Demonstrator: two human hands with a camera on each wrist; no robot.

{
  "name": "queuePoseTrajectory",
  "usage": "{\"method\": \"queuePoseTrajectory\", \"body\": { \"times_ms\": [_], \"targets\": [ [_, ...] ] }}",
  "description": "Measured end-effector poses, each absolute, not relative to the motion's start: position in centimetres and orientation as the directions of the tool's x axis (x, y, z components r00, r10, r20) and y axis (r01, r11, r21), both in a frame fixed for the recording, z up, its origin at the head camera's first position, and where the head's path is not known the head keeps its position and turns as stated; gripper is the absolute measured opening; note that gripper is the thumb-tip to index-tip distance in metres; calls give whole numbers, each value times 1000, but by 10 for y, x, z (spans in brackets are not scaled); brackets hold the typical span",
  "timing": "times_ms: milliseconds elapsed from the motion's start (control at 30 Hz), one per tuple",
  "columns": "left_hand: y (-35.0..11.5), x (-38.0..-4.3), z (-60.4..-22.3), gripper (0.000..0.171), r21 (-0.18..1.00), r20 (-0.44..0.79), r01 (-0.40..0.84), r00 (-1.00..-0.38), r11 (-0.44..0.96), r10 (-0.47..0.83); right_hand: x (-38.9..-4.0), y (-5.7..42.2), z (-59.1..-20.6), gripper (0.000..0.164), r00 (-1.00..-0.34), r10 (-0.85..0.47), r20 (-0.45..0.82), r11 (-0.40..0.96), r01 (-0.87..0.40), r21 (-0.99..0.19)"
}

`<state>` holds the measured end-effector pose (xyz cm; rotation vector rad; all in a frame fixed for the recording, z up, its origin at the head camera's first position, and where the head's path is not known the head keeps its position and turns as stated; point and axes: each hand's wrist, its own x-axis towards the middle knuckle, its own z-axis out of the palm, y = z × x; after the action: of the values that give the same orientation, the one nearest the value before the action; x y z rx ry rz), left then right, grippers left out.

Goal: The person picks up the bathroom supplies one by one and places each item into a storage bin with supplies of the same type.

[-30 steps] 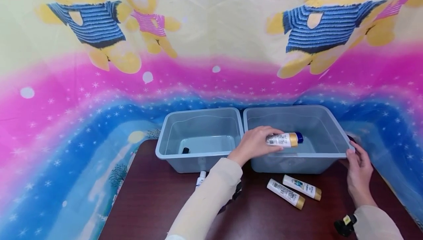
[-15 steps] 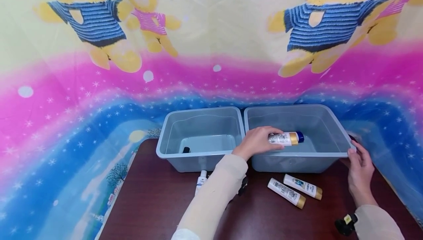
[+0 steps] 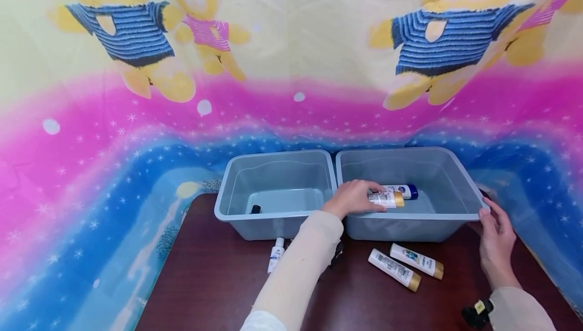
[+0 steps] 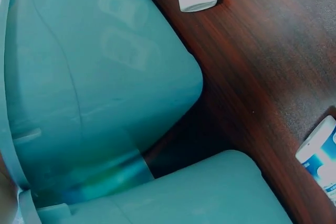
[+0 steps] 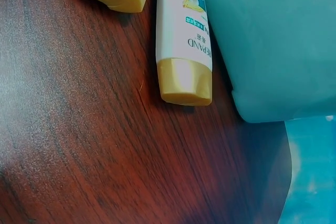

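Observation:
My left hand (image 3: 352,199) reaches into the right grey plastic bin (image 3: 455,214) and grips a white tube with a gold cap (image 3: 386,199). Just behind that tube, inside the bin, a white tube with a dark blue cap (image 3: 403,191) lies on its side. At the bin's front right corner my right hand (image 3: 498,242) holds the rim between thumb and fingers. Two more white tubes with gold caps lie on the table: one tube (image 3: 393,269) and another tube (image 3: 416,260) beside it, seen closer in the right wrist view as a gold-capped tube (image 5: 184,40).
A left grey bin (image 3: 273,214) adjoins the right one, with a small black object (image 3: 256,209) in it. A white bottle (image 3: 276,256) is by my left sleeve on the brown table (image 3: 205,270). A printed bear curtain (image 3: 291,57) hangs behind.
My left hand has lowered the gold-capped tube slightly and shifted it left, uncovering more of the blue-capped tube. My right hand stays on the rim.

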<state>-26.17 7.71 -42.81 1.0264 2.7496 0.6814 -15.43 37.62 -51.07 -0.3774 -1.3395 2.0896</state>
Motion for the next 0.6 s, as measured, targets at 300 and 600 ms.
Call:
{"method": "queuePoseTrajectory", "body": {
  "times_ms": [300, 600],
  "targets": [
    [77, -262, -435, 47, 411, 1, 583, -769, 700, 640, -154, 375, -511, 37, -762, 642, 84, -321, -366, -874],
    [74, -261, -434, 26, 562, 80, 553, -776, 615, 625, -156, 374, -510, 38, -763, 640, 92, -309, -365, -878]
  ]
}}
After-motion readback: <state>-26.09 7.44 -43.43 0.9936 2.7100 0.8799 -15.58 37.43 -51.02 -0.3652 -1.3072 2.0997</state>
